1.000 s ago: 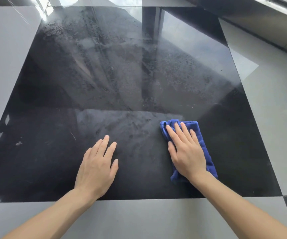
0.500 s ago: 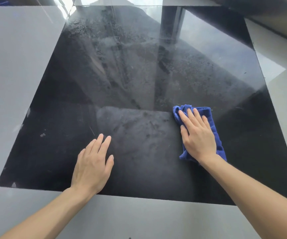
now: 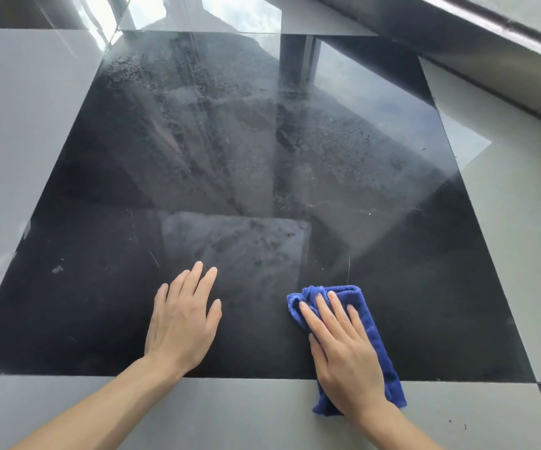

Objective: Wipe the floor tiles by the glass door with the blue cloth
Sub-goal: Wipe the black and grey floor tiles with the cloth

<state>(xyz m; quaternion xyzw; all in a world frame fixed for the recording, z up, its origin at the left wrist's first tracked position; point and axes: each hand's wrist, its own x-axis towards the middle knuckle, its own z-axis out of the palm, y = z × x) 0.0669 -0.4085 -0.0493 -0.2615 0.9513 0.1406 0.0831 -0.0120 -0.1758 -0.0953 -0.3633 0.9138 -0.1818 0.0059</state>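
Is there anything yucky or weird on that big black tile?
Yes. The black tile looks dusty, with grey smears and speckles over its far half and a small pale chip or spot near its left edge. Nothing looks broken or spilled. The right hand presses the blue cloth flat; the left hand rests on the tile.

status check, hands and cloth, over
Left hand flat on black tile, bracing. Right hand flat on blue cloth, straddling the tile's near edge. Nothing in the way.
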